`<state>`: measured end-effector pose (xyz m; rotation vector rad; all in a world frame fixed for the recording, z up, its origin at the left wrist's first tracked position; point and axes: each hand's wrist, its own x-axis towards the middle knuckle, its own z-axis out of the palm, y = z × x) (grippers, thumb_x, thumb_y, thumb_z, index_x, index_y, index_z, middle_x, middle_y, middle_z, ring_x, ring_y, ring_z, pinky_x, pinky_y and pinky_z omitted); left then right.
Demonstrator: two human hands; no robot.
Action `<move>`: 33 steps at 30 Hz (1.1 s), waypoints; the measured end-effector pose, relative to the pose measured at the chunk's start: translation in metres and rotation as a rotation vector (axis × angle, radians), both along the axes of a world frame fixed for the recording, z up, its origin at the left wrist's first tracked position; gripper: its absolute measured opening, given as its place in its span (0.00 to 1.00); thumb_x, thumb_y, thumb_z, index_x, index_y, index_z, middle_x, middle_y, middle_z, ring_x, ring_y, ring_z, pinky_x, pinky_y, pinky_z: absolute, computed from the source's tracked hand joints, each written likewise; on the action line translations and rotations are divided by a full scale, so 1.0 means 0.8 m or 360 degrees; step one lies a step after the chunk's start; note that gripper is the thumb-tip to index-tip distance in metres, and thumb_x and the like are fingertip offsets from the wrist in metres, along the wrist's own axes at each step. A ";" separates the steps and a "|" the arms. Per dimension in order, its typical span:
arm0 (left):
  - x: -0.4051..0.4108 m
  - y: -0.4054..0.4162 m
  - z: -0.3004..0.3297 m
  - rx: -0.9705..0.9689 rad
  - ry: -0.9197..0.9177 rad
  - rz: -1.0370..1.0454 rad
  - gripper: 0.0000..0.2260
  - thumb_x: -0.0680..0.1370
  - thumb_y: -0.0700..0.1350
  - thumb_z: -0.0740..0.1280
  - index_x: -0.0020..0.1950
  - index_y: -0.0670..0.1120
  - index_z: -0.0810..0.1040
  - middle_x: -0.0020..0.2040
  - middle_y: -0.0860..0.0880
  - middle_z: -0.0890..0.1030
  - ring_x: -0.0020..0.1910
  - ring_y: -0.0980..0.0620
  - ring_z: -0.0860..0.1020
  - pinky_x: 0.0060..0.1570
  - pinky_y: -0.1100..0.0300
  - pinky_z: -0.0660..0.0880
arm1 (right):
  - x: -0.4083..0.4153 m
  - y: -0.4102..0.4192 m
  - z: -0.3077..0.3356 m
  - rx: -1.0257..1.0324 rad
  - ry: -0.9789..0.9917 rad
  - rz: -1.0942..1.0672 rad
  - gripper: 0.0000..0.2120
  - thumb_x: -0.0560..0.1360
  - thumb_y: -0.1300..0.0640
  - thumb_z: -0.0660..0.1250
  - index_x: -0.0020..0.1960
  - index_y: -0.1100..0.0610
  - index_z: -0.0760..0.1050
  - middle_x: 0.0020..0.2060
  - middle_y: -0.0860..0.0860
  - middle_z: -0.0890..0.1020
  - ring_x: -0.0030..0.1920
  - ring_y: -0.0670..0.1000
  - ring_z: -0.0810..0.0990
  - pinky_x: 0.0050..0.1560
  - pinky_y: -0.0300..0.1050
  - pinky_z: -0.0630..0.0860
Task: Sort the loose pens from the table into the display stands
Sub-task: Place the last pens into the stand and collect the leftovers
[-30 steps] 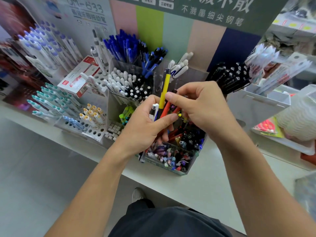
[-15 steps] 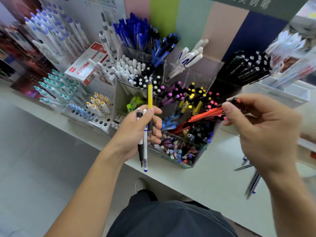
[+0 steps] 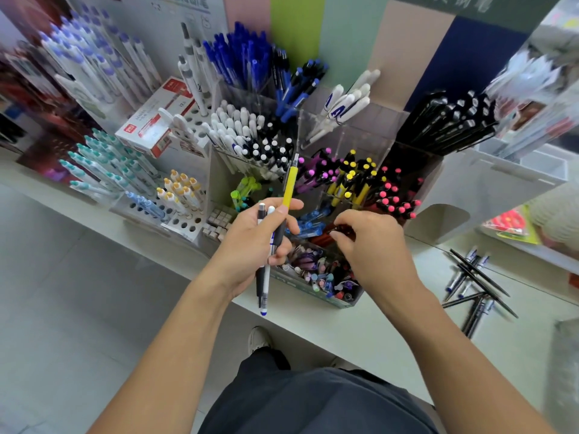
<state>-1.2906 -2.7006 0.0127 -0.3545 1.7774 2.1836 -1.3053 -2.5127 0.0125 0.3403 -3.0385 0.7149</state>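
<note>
My left hand [image 3: 253, 242] grips three pens in front of the clear display stand [image 3: 316, 297]. They are a yellow pen [image 3: 289, 183] pointing up, plus a black pen [image 3: 259, 285] and a white pen [image 3: 266, 289] with a blue tip hanging below the palm. My right hand [image 3: 376, 249] is over the stand's front middle. It pinches the end of a red pen [image 3: 341, 229] down among the red pens in a compartment; most of that pen is hidden. Several loose pens [image 3: 473, 277] lie scattered on the table [image 3: 391, 333] to the right.
The stand's compartments hold yellow [image 3: 354, 180], pink-capped [image 3: 394, 198], purple [image 3: 316, 173] and blue pens [image 3: 241, 61]. On the left are a white perforated rack [image 3: 185, 225] of teal pens and a red-white box [image 3: 156, 120]. Black pens [image 3: 445, 123] fill a white holder [image 3: 488, 183] on the right.
My right hand has swung left from out at the right, carrying the red pen down into the stand. My left hand keeps the same three pens, almost still.
</note>
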 end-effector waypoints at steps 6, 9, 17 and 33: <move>0.000 -0.002 0.019 -0.0075 0.0192 -0.0203 0.04 0.84 0.42 0.61 0.57 0.44 0.72 0.41 0.44 0.81 0.26 0.52 0.69 0.26 0.60 0.63 | 0.010 0.012 0.040 -0.0347 0.0106 -0.0030 0.13 0.78 0.50 0.71 0.60 0.53 0.82 0.48 0.47 0.83 0.46 0.47 0.80 0.48 0.45 0.79; -0.002 0.008 0.033 -0.0087 0.0272 -0.0494 0.03 0.83 0.41 0.63 0.52 0.42 0.69 0.43 0.40 0.84 0.27 0.49 0.71 0.24 0.61 0.65 | 0.003 0.010 0.062 -0.1202 -0.0241 -0.0225 0.03 0.78 0.55 0.72 0.49 0.53 0.83 0.33 0.48 0.82 0.32 0.47 0.79 0.33 0.44 0.78; -0.019 0.018 0.033 -0.0184 0.0227 0.0009 0.09 0.85 0.46 0.61 0.49 0.45 0.77 0.33 0.48 0.77 0.23 0.53 0.65 0.23 0.63 0.61 | -0.010 0.055 0.103 -0.1454 0.0437 -0.0308 0.04 0.80 0.59 0.69 0.47 0.55 0.78 0.33 0.47 0.83 0.33 0.50 0.83 0.36 0.52 0.82; -0.007 0.029 0.024 0.0866 -0.0193 0.0030 0.22 0.75 0.35 0.55 0.68 0.35 0.71 0.40 0.46 0.74 0.33 0.55 0.65 0.29 0.63 0.62 | -0.031 0.026 0.035 -0.0061 0.0714 -0.0130 0.12 0.80 0.51 0.68 0.52 0.57 0.86 0.46 0.54 0.78 0.48 0.57 0.73 0.49 0.47 0.71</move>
